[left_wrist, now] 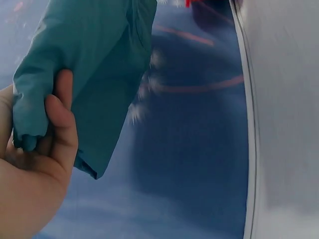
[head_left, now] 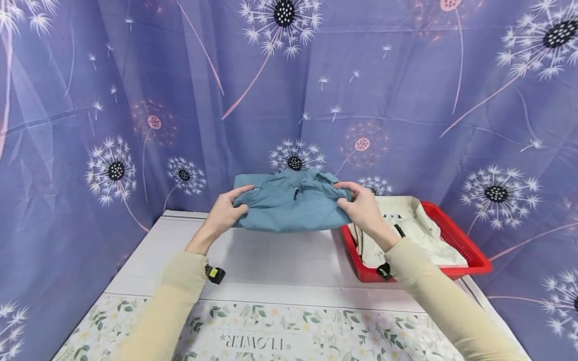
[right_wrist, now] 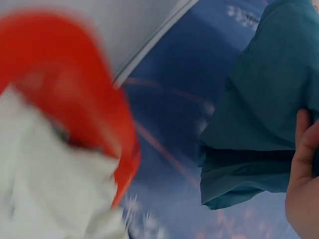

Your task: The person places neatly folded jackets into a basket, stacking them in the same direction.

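A folded blue-teal garment (head_left: 293, 205) hangs level above the table, stretched between both hands. A small dark cord or tag shows at its upper middle. My left hand (head_left: 227, 210) pinches its left end, thumb in front; in the left wrist view that hand (left_wrist: 45, 144) has its fingers curled round the layered edge of the garment (left_wrist: 99, 64). At the opposite end, my right hand (head_left: 361, 205) grips the cloth between thumb and fingers. The right wrist view shows the right hand (right_wrist: 304, 169) at the garment's side (right_wrist: 269, 99), where open folds face down.
To the right, a red plastic basket (head_left: 474, 260) holds cream-white folded clothing (head_left: 415, 235), partly behind the right forearm. The white table (head_left: 280, 255) has a floral mat (head_left: 253, 326) along its near side. A purple dandelion-print curtain (head_left: 289, 100) encloses the back and sides.
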The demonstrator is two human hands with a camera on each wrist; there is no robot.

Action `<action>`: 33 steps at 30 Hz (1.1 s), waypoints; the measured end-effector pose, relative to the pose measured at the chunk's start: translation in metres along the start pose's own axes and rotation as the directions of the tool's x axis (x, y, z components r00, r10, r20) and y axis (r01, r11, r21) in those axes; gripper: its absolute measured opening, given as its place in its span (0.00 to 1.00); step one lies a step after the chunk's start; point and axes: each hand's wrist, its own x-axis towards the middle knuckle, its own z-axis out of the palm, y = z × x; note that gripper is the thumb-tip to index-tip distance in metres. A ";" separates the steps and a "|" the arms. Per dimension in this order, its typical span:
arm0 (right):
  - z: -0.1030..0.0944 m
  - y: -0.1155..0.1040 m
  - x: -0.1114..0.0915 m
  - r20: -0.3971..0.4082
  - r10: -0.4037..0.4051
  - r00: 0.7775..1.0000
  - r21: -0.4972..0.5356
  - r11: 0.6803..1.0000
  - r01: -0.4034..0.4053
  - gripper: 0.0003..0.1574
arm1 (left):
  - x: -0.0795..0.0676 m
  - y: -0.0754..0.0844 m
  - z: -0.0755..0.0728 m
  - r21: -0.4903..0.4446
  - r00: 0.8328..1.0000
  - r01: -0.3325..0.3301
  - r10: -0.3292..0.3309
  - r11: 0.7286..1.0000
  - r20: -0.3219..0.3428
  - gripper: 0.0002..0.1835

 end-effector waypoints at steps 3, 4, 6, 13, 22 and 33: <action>-0.024 0.007 -0.005 -0.040 -0.030 0.999 -0.038 0.999 0.028 0.25 | 0.015 -0.002 0.021 -0.041 1.000 -0.031 0.031 0.999 0.000 0.29; -0.031 0.009 -0.006 -0.046 -0.031 0.998 -0.040 0.999 0.029 0.25 | 0.020 -0.003 0.028 -0.045 0.999 -0.035 0.035 0.998 -0.005 0.29; -0.046 0.014 -0.009 -0.049 -0.023 0.999 -0.055 0.998 0.020 0.24 | 0.030 -0.005 0.043 -0.041 0.999 -0.048 0.048 0.998 -0.019 0.30; -0.095 0.036 -0.025 -0.106 0.016 0.994 -0.180 0.983 -0.035 0.21 | 0.049 0.011 0.096 -0.010 0.997 -0.076 0.076 0.997 -0.005 0.32; -0.138 0.064 -0.041 -0.158 -0.017 0.987 -0.257 0.966 -0.024 0.19 | 0.057 0.019 0.157 -0.041 0.998 -0.062 0.062 0.997 0.004 0.31; -0.171 0.102 -0.069 -0.201 0.073 0.977 -0.345 0.928 -0.140 0.19 | 0.063 0.022 0.228 -0.079 0.996 -0.068 0.073 0.995 0.055 0.32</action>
